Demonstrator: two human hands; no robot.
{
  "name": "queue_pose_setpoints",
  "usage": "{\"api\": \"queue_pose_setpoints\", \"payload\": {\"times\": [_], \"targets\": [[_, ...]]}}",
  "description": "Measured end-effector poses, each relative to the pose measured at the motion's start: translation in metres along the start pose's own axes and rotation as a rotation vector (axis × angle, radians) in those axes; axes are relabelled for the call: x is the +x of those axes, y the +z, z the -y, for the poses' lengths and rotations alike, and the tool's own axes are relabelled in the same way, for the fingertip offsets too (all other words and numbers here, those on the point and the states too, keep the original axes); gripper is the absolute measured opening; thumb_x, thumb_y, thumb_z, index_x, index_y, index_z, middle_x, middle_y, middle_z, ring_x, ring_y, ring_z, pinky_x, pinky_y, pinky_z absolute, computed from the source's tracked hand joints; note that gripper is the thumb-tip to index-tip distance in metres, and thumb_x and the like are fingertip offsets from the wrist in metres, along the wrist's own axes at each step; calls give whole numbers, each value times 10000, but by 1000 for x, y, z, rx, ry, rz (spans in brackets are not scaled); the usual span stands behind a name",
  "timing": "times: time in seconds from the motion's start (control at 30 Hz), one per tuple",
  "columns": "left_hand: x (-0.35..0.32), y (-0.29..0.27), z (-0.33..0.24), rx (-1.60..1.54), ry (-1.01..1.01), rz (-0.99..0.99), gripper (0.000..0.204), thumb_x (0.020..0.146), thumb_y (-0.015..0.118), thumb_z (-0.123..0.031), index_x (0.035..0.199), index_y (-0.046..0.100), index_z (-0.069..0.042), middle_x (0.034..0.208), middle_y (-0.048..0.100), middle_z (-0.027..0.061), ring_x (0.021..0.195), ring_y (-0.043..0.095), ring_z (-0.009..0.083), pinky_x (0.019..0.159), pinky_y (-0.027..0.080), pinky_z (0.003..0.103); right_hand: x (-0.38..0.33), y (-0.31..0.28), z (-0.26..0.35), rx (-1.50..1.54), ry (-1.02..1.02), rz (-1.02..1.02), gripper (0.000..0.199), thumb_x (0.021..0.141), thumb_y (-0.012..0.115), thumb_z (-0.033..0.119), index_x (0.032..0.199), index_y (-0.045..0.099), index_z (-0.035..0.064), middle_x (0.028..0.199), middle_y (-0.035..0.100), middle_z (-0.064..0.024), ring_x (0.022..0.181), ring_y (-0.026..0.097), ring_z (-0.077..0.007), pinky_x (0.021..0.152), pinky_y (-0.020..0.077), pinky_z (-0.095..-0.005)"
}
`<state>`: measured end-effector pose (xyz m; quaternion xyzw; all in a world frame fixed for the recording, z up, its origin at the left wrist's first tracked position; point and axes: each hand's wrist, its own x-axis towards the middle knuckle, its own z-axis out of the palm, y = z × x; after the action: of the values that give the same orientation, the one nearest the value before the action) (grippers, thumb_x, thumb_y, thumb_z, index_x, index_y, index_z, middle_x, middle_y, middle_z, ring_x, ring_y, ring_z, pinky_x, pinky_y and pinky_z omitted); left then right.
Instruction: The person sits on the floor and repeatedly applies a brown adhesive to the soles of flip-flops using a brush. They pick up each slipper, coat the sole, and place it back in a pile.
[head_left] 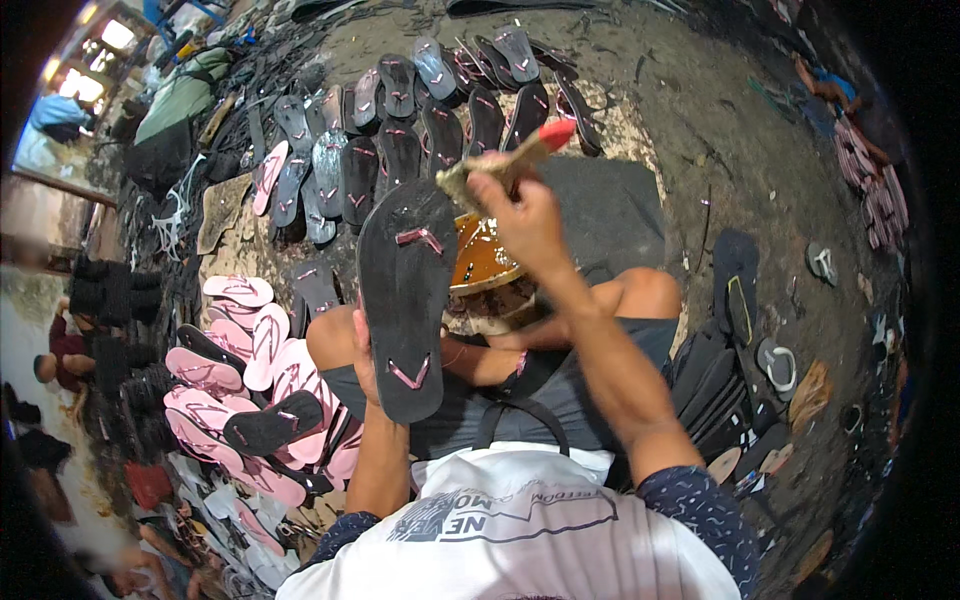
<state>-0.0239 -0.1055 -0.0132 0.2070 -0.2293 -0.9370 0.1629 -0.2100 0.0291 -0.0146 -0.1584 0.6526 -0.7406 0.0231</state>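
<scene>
A large black sandal sole is held up in front of a seated person's lap, long and rounded at both ends, with one shiny pink strip bent into a V near its lower end and another bent pink strip higher up. The person's left hand grasps it along its left edge, the fingers partly hidden behind it. The right hand is raised just past the sole's upper right side, its fingers clenched around a tan tool with a red end. The tool's other end comes close to the sole's edge; from where I stand I cannot tell whether they touch.

Just below the right hand, before the person's crossed legs, sits a bowl of glossy amber liquid, partly covered by the sole. A flat dark mat lies to the right of the bowl. Further out, rows of black and grey soles, many with pink strips, lie close together.

At the person's left is a heap of pink sandals, with a black sandal lying on top. On the right, a stack of black soles rests near the knee, and a slipper with a pale strap lies beyond it
</scene>
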Motion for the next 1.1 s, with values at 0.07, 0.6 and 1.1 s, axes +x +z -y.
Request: {"api": "queue_pose_setpoints", "payload": {"times": [0.07, 0.6, 1.1], "targets": [[1, 4, -2, -16, -19, 6, 626, 1051, 412, -521, 1376, 521, 2, 1204, 675, 222, 843, 724, 335, 699, 627, 415, 20, 7, 29, -52, -309, 52, 203, 939, 717, 184, 1100, 699, 60, 1001, 729, -65, 941, 672, -184, 836, 510, -335], [90, 0, 0, -288, -113, 316, 578, 1028, 467, -555, 1482, 444, -198, 1346, 593, 132, 1078, 658, 300, 902, 577, 482, -48, 48, 13, -390, -664, 272, 259, 833, 786, 265, 1053, 707, 154, 951, 665, -36, 889, 581, -252, 770, 378, -404], [313, -59, -72, 182, 1, 140, 598, 1017, 435, -588, 1357, 561, -113, 1275, 623, 195, 1041, 671, 301, 842, 582, 467, -49, -39, 52, -224, -44, 41, 202, 961, 692, 131, 1123, 685, 10, 1108, 703, -87, 1034, 651, -182, 935, 506, -325]]}}
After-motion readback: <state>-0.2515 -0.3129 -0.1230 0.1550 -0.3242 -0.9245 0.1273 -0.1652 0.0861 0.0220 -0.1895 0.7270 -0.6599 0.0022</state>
